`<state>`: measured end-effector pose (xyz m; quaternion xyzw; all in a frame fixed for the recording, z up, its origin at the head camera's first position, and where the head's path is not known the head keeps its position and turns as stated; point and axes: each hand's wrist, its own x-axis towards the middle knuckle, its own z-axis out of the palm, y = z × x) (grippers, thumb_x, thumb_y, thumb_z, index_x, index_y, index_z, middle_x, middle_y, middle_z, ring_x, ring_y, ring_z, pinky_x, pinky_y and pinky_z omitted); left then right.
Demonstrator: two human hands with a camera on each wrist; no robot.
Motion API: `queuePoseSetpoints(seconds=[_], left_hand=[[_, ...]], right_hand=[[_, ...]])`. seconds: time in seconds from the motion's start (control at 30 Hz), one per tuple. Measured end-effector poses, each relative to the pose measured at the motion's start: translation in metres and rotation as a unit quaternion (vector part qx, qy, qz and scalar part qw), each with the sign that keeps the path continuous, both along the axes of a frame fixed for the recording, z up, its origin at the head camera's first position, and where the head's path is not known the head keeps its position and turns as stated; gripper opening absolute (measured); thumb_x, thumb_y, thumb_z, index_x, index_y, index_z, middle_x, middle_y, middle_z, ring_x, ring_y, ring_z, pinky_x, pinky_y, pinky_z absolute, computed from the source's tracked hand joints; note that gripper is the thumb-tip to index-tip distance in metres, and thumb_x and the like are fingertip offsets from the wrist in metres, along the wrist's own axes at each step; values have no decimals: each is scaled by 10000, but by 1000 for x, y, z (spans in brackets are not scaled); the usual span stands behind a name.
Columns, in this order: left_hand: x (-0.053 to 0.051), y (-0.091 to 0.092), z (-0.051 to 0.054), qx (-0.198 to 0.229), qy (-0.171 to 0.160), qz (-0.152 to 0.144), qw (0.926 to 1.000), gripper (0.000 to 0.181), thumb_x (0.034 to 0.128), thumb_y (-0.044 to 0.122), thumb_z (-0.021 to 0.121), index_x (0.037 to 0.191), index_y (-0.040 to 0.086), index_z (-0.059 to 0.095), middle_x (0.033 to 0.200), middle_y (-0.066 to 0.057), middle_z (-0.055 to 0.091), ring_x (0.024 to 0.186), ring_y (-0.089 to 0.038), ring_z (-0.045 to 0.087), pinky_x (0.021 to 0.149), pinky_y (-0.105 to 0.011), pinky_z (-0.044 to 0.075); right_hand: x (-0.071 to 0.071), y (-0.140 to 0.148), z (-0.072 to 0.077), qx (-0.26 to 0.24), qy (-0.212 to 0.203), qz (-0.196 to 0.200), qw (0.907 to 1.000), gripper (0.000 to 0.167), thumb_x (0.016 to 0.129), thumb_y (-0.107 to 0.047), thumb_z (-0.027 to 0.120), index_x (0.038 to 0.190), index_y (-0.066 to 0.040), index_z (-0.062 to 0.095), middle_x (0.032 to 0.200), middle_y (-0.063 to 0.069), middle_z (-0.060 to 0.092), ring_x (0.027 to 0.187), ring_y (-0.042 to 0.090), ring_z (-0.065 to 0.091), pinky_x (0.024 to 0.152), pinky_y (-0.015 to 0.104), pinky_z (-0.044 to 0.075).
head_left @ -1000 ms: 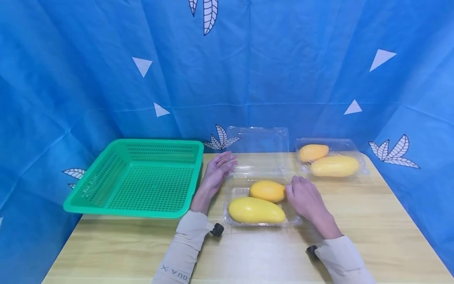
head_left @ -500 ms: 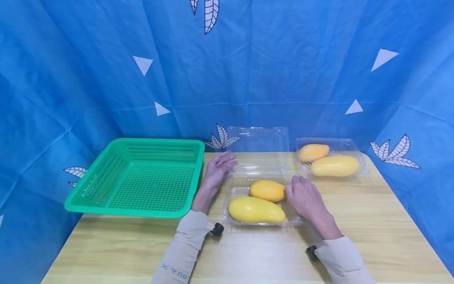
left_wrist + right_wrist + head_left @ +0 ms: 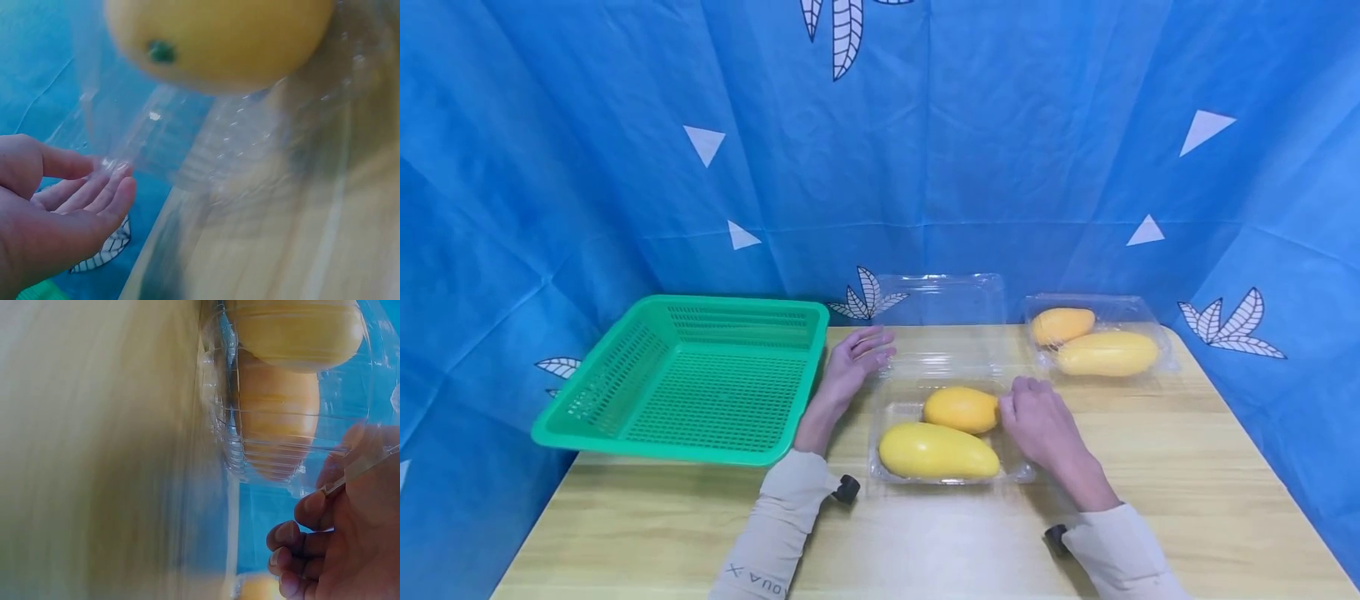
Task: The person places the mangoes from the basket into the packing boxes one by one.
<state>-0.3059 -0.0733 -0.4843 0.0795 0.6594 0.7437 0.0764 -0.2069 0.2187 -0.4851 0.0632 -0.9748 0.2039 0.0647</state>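
Observation:
A clear hinged plastic fruit box (image 3: 951, 482) lies on the table with its lid (image 3: 943, 304) standing raised at the back. Inside are an orange-yellow mango (image 3: 961, 409) and a longer yellow fruit (image 3: 938, 451), papaya-like in shape. My left hand (image 3: 850, 362) is at the lid's left edge, fingers loosely extended; in the left wrist view its fingertips (image 3: 122, 187) touch the clear plastic. On the box's right side, my right hand (image 3: 1040, 421) pinches the rim between thumb and forefinger, the other fingers curled, as the right wrist view shows (image 3: 350, 512).
Left of the box stands a green perforated basket (image 3: 722, 458). A second clear box (image 3: 1168, 346) at the back right holds two more yellow fruits. A blue curtain (image 3: 925, 167) hangs right behind the wooden table (image 3: 940, 550).
The box, its lid and both hands have shifted slightly left in the last half second. The head view has tilted a little. Both hands keep their positions on the box and lid.

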Motion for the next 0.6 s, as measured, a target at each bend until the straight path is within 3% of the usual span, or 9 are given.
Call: queuePoseSetpoints(seconds=[0.13,0.27,0.43,0.6], left_hand=[[1,0,-2,-46,-14,44,10000,569,938,-97,618,1481,-14,470,1393,-223,600,1237,-387,618,962,-302,552],[5,6,-5,-15,-50,170,9998,576,957,-104,569,1509,0,444,1427,-225,570,1266,-385,596,1036,-378,516],[11,9,-3,482,-360,115,9981,577,972,-98,550,1526,3,419,1458,-223,542,1310,-386,559,1093,-456,464],[12,13,-8,586,-352,318,9972,572,972,-101,540,1523,-17,411,1440,-233,553,1275,-353,594,1064,-399,493]], right_hand=[[1,-2,0,25,22,-3,10000,249,1042,-174,419,822,-82,489,774,72,464,746,276,461,642,390,423],[4,-2,-1,-7,6,-5,10000,250,1048,-166,413,828,-75,489,775,77,463,739,277,462,643,397,429],[8,0,-1,-63,1,11,10000,240,1046,-156,423,831,-79,499,783,70,478,755,279,478,658,400,441],[7,1,0,-101,-26,93,9999,246,1050,-158,422,832,-83,509,783,65,476,751,267,468,658,383,434]])
